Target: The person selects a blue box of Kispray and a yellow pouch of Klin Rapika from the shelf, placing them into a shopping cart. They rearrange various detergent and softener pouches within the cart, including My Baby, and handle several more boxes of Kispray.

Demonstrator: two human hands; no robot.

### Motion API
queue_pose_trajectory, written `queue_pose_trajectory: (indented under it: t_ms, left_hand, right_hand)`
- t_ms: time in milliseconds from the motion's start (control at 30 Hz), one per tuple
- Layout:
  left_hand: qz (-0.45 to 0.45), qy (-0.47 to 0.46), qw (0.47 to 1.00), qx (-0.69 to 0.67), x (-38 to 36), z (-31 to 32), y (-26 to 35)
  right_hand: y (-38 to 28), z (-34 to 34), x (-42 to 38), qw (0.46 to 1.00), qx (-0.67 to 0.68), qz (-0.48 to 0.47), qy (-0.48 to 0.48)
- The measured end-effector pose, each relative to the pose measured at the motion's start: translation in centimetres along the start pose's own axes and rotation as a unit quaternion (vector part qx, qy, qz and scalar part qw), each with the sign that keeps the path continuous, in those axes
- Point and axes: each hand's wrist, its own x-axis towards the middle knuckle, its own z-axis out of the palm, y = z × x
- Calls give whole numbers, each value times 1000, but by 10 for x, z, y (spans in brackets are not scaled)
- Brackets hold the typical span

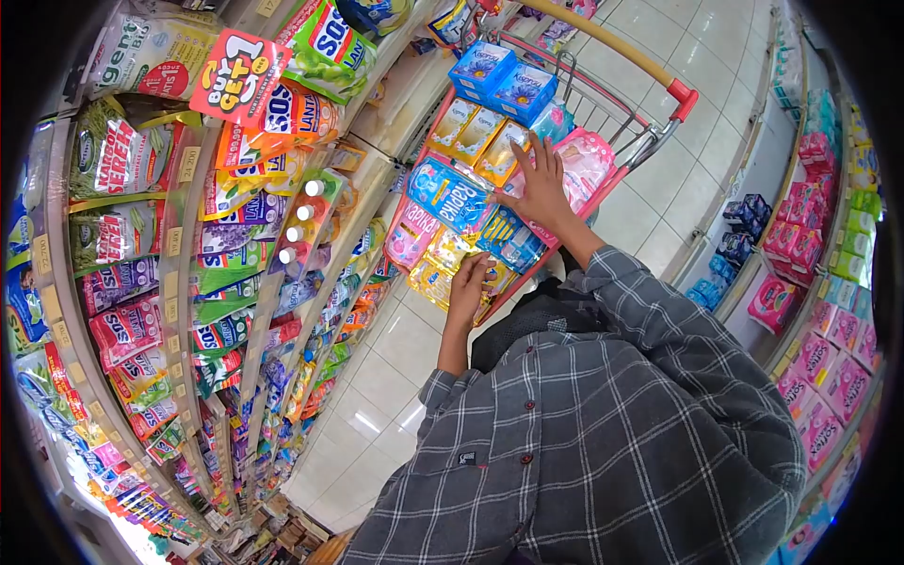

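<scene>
A red-framed shopping cart (603, 184) in front of me is loaded with packs. My right hand (541, 184) is over its middle, open with fingers spread, near the yellow boxes (497, 151) and a pink pack (586, 162). My left hand (469, 284) is at the near side, fingers curled against a yellow pouch (433, 282); its grip is partly hidden. Between my hands lie a blue Rapika pouch (447, 193) and a blue-and-yellow pouch (513, 240). A pink Rapika pouch (410, 231) is at the left. Blue boxes (504, 80) stand at the far end.
Shelves of bagged cleaners (231, 339) rise close on the left, with a red Buy 1 Get 1 sign (239, 77) sticking out. Shelves of pink packs (819, 363) line the right. The cart's yellow handlebar (603, 38) is at the far end. White tiled floor (659, 160) runs between.
</scene>
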Motion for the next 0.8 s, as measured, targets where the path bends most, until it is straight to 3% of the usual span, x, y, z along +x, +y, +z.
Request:
queue_pose_trajectory:
  t_ms: [167, 267, 367, 400, 500, 600, 667, 700, 733, 767, 800]
  left_hand:
    - [4, -6, 1000, 14, 0, 1, 0]
    - [10, -10, 1000, 15, 0, 3, 2]
    - [11, -8, 1000, 7, -2, 2, 1]
    - [11, -6, 1000, 4, -3, 1, 1]
    - [17, 5, 999, 32, 2, -2, 3]
    - [83, 19, 986, 141, 33, -4, 14]
    - [234, 82, 945, 214, 83, -7, 12]
    - [327, 138, 885, 302, 96, 0, 34]
    - [381, 134, 857, 320, 109, 4, 57]
    - [408, 177, 810, 381, 127, 15, 90]
    - [396, 180, 796, 420, 142, 15, 95]
  right_hand:
    - [8, 15, 20, 998, 51, 4, 38]
    - [-5, -15, 19, 996, 57, 60, -14]
    - [9, -45, 4, 995, 64, 76, -11]
    - [16, -57, 3, 995, 57, 76, 31]
    - [46, -89, -10, 995, -46, 62, 70]
    - [69, -96, -24, 965, -253, 72, 4]
    - [75, -85, -33, 942, -313, 103, -61]
    - [77, -82, -35, 928, -342, 117, -93]
    - [66, -87, -35, 923, -347, 137, -95]
    - [62, -88, -34, 937, -322, 122, -64]
    - [59, -84, -34, 949, -294, 106, -33]
